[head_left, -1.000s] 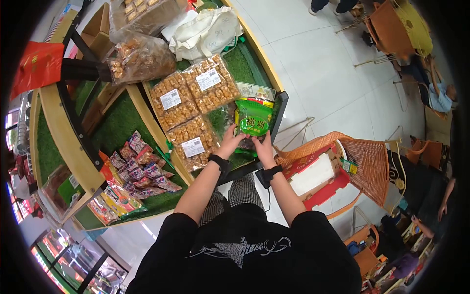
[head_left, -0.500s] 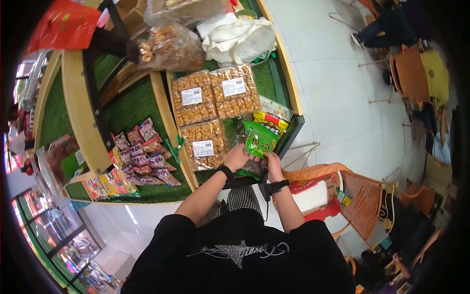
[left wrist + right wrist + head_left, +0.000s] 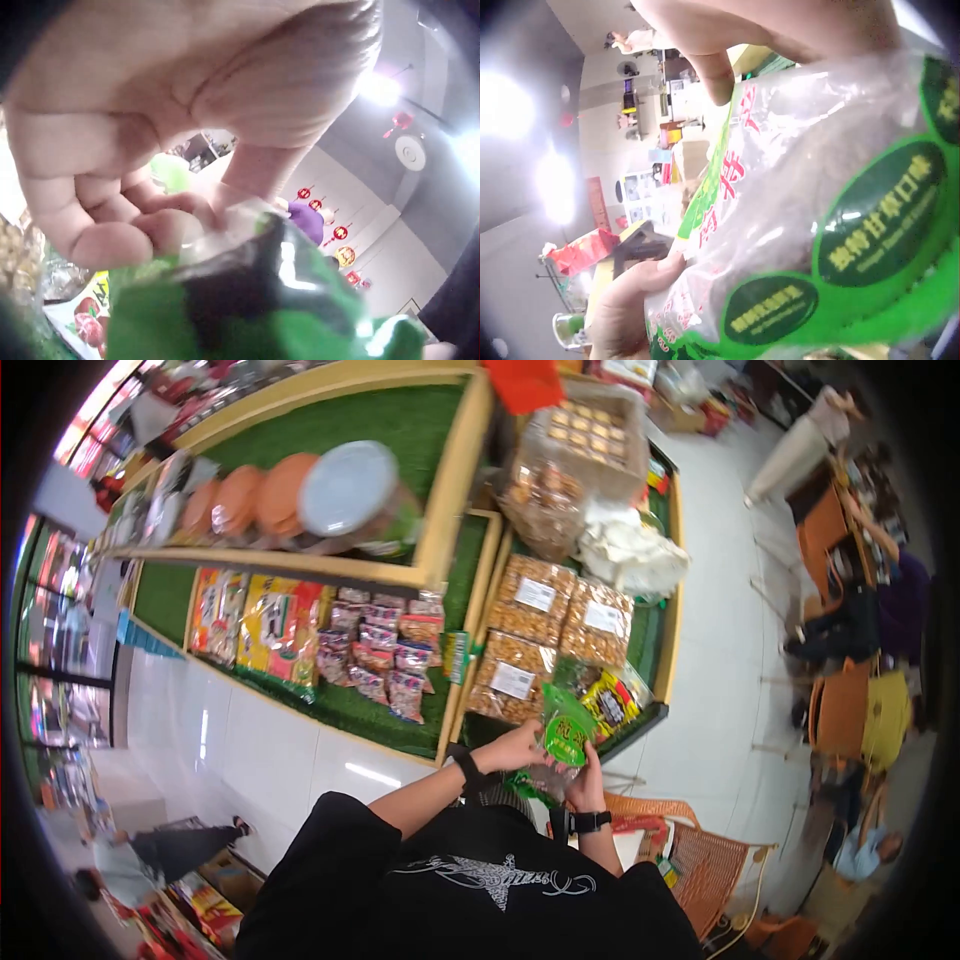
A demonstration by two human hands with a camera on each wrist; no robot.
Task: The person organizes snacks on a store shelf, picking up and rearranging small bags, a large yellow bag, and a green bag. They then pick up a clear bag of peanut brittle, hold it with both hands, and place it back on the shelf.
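A green and clear plastic snack bag (image 3: pixel 567 738) is held in front of the body, close to the display's front corner. My left hand (image 3: pixel 514 747) grips its left side, fingers curled at the edge in the left wrist view. On the opposite side, my right hand (image 3: pixel 587 785) holds the bag, its thumb on the front edge in the right wrist view. That view shows the clear part of the bag (image 3: pixel 780 202) with red and yellow lettering. Just beyond lies a yellow and black snack packet (image 3: pixel 611 702) on the display.
Packs of brown nut-like sweets (image 3: pixel 513 672) lie behind the bag, beside a white cloth bag (image 3: pixel 632 550). Small pink packets (image 3: pixel 375 645) fill the left shelf, under a tier with lidded tubs (image 3: pixel 348 488). A wicker chair (image 3: pixel 708 870) stands at the right.
The view has swung left, showing more of the left shelf and tubs. The green bag has come off the display corner toward my body, still in both hands.
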